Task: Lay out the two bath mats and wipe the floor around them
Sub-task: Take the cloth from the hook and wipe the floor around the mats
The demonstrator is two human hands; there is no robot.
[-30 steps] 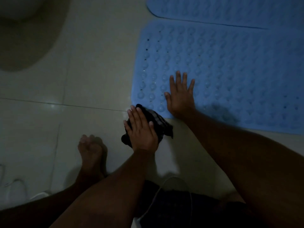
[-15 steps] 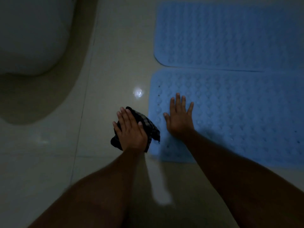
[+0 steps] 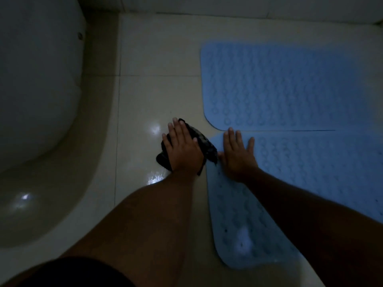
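— Pressing is what is seen at the left hand (image 3: pixel 182 150): the fingers are laid straight and flat on a dark cloth (image 3: pixel 204 145), which is pinned to the floor (image 3: pixel 157 90). Nothing is curled round it.
— And the right hand (image 3: pixel 238 156)?
— It is spread flat, fingers apart, on the corner of the near mat (image 3: pixel 310 172), at 3 o'clock from the cloth. Whether that mat's rim is only touched by the cloth's edge or lapped by it cannot be told in the dim light.
— What is placed around them?
— The far mat (image 3: pixel 279 85) is laid at 1 o'clock, edge to edge with the near mat, both flat on the tiles. A white toilet (image 3: pixel 37 79) is set at 9 to 10 o'clock, its base curving round toward 7 o'clock. The foot of the wall (image 3: pixel 248 5) is seen at 12 o'clock.
— What is hidden or cut off?
— Much of the cloth is covered by the hand, and its pattern is hard to make out. Both mats are cut by the frame at 3 o'clock, and the near mat's 5 o'clock part is covered by the right forearm.
— And open room?
— A strip of glossy tile is left between the toilet base and the mats' 9 o'clock edges, running from 12 to 6 o'clock. Its 6 o'clock end is crossed by the left forearm.
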